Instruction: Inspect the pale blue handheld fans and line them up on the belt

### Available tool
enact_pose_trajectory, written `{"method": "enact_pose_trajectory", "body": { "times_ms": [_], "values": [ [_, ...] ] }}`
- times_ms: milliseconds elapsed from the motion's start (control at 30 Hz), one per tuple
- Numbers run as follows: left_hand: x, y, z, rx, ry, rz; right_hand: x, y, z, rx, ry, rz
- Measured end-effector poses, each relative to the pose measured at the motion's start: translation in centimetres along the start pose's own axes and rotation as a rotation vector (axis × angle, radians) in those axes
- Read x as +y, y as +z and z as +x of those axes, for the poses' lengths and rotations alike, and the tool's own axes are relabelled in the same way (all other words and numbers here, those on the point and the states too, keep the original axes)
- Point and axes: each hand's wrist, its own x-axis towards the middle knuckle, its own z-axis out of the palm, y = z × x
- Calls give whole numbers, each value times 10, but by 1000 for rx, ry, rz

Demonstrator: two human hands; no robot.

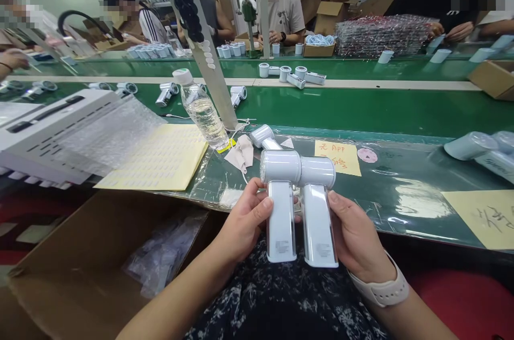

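My left hand (248, 219) is closed around the handle of a pale blue hair-dryer-shaped device (281, 222), with the thumb on its near face. A second device of the same kind (319, 225) is in my right hand (355, 235), the thumb along its outer edge. Both stand upright side by side, round heads on top and touching, handles pointing down. Small print shows low on each handle. Some of my fingers are hidden behind them. Just beyond, another such device (262, 135) lies on the bench beside a crumpled pale cloth or paper piece (241, 153).
A tilted metal post (214, 80) and a water bottle (204, 112) stand ahead. Left are a label sheet (160, 160), a white machine (52, 134) and a carton (80, 254) with plastic bags. More devices (469, 145) lie right. Co-workers sit across the green conveyor (361, 110).
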Motion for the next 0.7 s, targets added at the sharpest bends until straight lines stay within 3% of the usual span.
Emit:
{"method": "enact_pose_trajectory", "body": {
  "times_ms": [200,367,467,567,700],
  "values": [
    [2,4,-2,40,-43,-31,0,2,-1,34,43,4],
    [-1,2,-1,-33,-82,-135,-3,5,-3,-28,119,90],
    [-3,2,0,-11,-82,-139,-5,6,-5,-54,150,113],
    [-2,4,2,34,-59,-138,-7,7,-7,-100,120,103],
    [1,6,3,8,-56,-185,-9,9,-8,-136,74,102]
  ]
}}
